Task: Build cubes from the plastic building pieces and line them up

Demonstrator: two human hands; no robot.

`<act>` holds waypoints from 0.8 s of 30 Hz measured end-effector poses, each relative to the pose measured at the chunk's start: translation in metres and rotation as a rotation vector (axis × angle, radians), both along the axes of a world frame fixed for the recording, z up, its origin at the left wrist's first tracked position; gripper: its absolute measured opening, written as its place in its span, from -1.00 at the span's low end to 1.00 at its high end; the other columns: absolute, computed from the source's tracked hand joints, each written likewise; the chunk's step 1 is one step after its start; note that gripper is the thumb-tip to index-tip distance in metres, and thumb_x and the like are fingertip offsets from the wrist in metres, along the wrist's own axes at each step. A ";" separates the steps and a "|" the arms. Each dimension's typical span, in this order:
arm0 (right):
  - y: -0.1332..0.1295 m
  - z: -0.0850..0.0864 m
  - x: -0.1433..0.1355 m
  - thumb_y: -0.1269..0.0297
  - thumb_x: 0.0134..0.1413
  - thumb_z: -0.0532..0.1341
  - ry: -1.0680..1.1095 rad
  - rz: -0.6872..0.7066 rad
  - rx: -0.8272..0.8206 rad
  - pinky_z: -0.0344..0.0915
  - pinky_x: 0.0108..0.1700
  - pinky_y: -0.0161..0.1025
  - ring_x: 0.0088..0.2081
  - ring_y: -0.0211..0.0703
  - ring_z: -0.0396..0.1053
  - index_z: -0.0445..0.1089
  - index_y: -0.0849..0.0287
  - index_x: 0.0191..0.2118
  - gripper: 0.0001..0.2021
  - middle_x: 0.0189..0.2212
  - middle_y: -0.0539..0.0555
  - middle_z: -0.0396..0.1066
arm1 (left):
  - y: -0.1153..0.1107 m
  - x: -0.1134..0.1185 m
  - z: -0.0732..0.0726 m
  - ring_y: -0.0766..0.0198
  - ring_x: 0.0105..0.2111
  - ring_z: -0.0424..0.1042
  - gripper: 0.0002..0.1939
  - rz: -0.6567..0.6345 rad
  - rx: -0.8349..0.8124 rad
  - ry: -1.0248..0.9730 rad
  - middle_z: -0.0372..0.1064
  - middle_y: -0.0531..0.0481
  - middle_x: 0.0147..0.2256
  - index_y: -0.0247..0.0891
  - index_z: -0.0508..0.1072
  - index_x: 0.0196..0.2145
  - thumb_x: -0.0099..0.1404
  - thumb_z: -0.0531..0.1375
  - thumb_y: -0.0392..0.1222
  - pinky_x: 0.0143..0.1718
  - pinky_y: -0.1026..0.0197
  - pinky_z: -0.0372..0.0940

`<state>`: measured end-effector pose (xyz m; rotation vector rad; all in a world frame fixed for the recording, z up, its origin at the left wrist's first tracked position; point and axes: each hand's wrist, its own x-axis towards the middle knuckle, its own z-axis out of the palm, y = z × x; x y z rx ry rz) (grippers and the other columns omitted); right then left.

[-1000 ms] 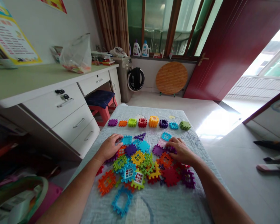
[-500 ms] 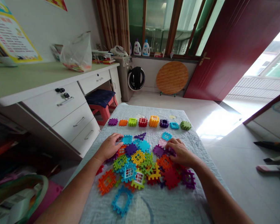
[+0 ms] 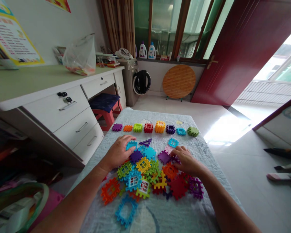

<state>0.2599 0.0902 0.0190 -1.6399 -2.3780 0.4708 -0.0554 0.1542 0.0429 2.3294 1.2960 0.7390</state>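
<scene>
My left hand (image 3: 120, 151) is at the left of the pile, its thumb and fingers curved around the near-left side of a light blue square interlocking block piece (image 3: 131, 144). My right hand (image 3: 186, 159) rests at the right of the pile with thumb and fingers apart. Its fingertips are by a purple flat piece (image 3: 164, 157), and another purple piece lies partly hidden under them. Between the hands lie a dark purple piece (image 3: 136, 156), a yellow window piece (image 3: 143, 164), a red piece (image 3: 178, 187) and several others, overlapping.
A row of sorted stacks by colour, including a yellow stack (image 3: 160, 127) and a red stack (image 3: 148, 127), stands along the far side of the cloth-covered table (image 3: 165, 213). A desk (image 3: 38, 81) is at the left, with a stool (image 3: 105, 103) by it.
My left hand has moved a little right and forward, its fingers now further over the light blue piece. My right hand has shifted slightly left, with the purple flat piece moving slightly left too.
</scene>
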 end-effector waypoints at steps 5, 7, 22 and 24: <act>-0.001 0.003 -0.002 0.52 -0.15 0.11 0.208 0.040 0.036 0.18 -0.19 -0.22 -0.26 -0.17 0.20 0.22 0.13 -0.29 -0.77 -0.32 0.03 0.28 | -0.015 0.031 0.019 0.12 0.02 0.31 -0.66 -0.175 -0.130 -0.013 0.34 -0.06 -0.01 -0.16 0.38 -0.05 0.19 0.15 -0.17 0.09 0.05 0.18; 0.000 0.000 -0.007 0.52 -0.10 0.08 0.291 0.032 0.029 0.17 -0.29 -0.28 -0.37 -0.23 0.19 0.19 0.13 -0.31 -0.81 -0.41 -0.02 0.26 | -0.018 0.046 0.017 0.12 0.05 0.29 -0.59 -0.242 -0.182 -0.019 0.31 -0.09 0.04 -0.19 0.34 0.01 0.18 0.18 -0.16 0.10 0.09 0.18; 0.005 -0.009 -0.023 0.52 0.01 0.06 0.200 -0.148 0.365 0.20 -0.14 -0.15 -0.22 -0.09 0.22 0.26 0.10 -0.36 -0.84 -0.33 0.08 0.26 | -0.009 0.093 -0.010 0.05 0.09 0.22 -0.56 -0.391 0.018 0.224 0.29 -0.15 0.06 -0.25 0.34 0.00 0.13 0.20 -0.19 0.18 0.01 0.06; 0.004 -0.010 -0.022 0.46 -0.03 0.13 0.155 -0.054 0.267 0.22 -0.15 -0.15 -0.22 -0.08 0.23 0.28 0.11 -0.35 -0.89 -0.32 0.07 0.28 | -0.007 0.099 -0.012 0.04 0.07 0.22 -0.53 -0.383 0.037 0.271 0.30 -0.15 0.05 -0.26 0.34 0.01 0.11 0.20 -0.21 0.16 0.02 0.08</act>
